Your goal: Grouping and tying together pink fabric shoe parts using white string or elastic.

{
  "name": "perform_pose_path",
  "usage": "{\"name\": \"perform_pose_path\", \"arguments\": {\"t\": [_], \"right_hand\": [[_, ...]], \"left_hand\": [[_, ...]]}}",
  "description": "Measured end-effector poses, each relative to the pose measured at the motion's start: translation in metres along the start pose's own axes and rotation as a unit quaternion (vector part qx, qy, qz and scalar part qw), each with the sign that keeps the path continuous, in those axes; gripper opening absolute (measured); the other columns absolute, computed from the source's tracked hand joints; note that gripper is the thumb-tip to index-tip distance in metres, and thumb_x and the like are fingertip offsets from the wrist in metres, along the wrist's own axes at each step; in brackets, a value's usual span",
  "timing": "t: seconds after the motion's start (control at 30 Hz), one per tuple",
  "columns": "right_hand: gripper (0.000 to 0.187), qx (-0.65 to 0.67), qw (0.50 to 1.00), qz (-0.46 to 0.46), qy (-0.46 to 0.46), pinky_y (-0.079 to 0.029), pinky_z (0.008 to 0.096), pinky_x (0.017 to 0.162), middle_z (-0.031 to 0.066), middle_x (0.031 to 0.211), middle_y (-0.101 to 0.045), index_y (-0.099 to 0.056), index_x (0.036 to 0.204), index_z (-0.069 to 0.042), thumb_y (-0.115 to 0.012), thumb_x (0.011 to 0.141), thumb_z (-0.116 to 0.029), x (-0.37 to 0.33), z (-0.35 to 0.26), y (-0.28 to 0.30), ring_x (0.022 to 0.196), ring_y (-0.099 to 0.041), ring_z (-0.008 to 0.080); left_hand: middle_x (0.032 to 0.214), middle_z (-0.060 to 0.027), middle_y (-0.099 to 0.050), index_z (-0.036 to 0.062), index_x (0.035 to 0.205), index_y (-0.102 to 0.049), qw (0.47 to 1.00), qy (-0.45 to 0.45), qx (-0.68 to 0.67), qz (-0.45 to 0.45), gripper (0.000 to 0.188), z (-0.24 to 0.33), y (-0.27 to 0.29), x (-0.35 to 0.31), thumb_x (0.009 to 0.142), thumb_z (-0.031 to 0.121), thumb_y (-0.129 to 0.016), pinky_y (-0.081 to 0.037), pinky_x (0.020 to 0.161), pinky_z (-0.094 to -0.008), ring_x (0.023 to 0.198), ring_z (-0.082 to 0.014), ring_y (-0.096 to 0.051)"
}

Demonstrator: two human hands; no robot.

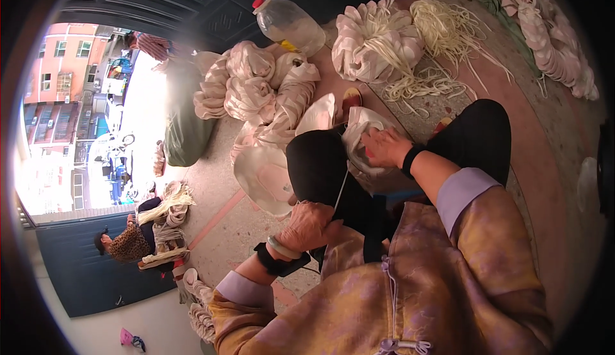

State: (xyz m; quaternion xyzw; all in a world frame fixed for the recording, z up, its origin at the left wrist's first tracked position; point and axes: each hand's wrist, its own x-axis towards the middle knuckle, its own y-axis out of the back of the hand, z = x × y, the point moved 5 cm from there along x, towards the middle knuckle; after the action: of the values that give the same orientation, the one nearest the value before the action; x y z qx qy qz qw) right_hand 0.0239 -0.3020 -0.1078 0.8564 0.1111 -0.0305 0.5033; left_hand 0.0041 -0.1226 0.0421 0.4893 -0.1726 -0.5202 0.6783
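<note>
My left hand (306, 230) is closed in a fist beside my left knee. A thin pale cord (341, 187) runs up from its fingers toward the pale fabric piece (360, 131) between my knees. On that piece lies my right hand (387, 148), fingers bent over its edge and gripping it. What its fingertips do inside the fold is hidden. Just beyond my left knee rests a wide, shallow pale piece (264, 177), with a second curved piece (318, 115) above it. They adjoin a heap of overlapping pale pink fabric pieces (253, 86).
Ahead lie a bundled pile of pale pieces (375, 41) and tangled yellowish cords (445, 28). Behind the heap stands a clear jug with a red cap (291, 27). A green sack (186, 118) sits left. Another person (131, 246) sits far left; more strung pieces (544, 35) lie far right.
</note>
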Motion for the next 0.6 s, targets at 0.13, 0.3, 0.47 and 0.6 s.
{"name": "perform_pose_path", "arguments": {"t": [0.13,0.3,0.47,0.6], "right_hand": [[0.041,0.007,0.999,-0.017,-0.026,-0.037,0.0414,0.087,0.0138,0.104,-0.049,-0.046,0.105,-0.009,-0.057,0.069,-0.024,0.001,-0.003,0.002,0.100,-0.051,0.0285],[0.041,0.015,1.000,0.015,-0.011,-0.040,0.0411,0.084,0.0137,0.104,-0.049,-0.046,0.102,-0.008,-0.060,0.068,-0.025,0.000,-0.002,0.000,0.099,-0.052,0.0276],[0.049,0.020,1.000,-0.004,0.007,-0.041,0.0410,0.083,0.0127,0.104,-0.049,-0.044,0.104,-0.008,-0.066,0.065,-0.029,0.015,-0.015,-0.007,0.100,-0.052,0.0264],[0.053,0.000,1.000,-0.027,0.003,-0.039,0.0431,0.086,0.0142,0.110,-0.046,-0.041,0.110,-0.009,-0.064,0.067,-0.031,0.017,-0.008,-0.014,0.106,-0.048,0.0273]], "left_hand": [[0.055,-0.0162,-0.050,0.0040,0.055,-0.048,1.000,-0.015,0.001,0.009,0.027,-0.002,0.002,0.003,0.072,0.021,-0.061,-0.039,0.048,-0.0436,0.056,-0.0362,-0.051],[0.061,-0.0152,-0.053,0.0036,0.061,-0.053,0.998,-0.034,0.062,0.005,0.020,-0.006,0.000,0.005,0.071,0.020,-0.061,-0.044,0.054,-0.0433,0.061,-0.0352,-0.054],[0.071,-0.0113,-0.053,0.0052,0.061,-0.051,0.996,-0.030,0.072,0.037,0.013,-0.013,0.000,-0.006,0.066,0.012,-0.061,-0.041,0.061,-0.0400,0.071,-0.0301,-0.052],[0.082,-0.0044,-0.053,0.0071,0.063,-0.056,0.986,-0.102,0.100,0.082,0.008,-0.011,0.002,0.005,0.057,0.010,-0.061,-0.036,0.076,-0.0364,0.084,-0.0232,-0.048]]}}
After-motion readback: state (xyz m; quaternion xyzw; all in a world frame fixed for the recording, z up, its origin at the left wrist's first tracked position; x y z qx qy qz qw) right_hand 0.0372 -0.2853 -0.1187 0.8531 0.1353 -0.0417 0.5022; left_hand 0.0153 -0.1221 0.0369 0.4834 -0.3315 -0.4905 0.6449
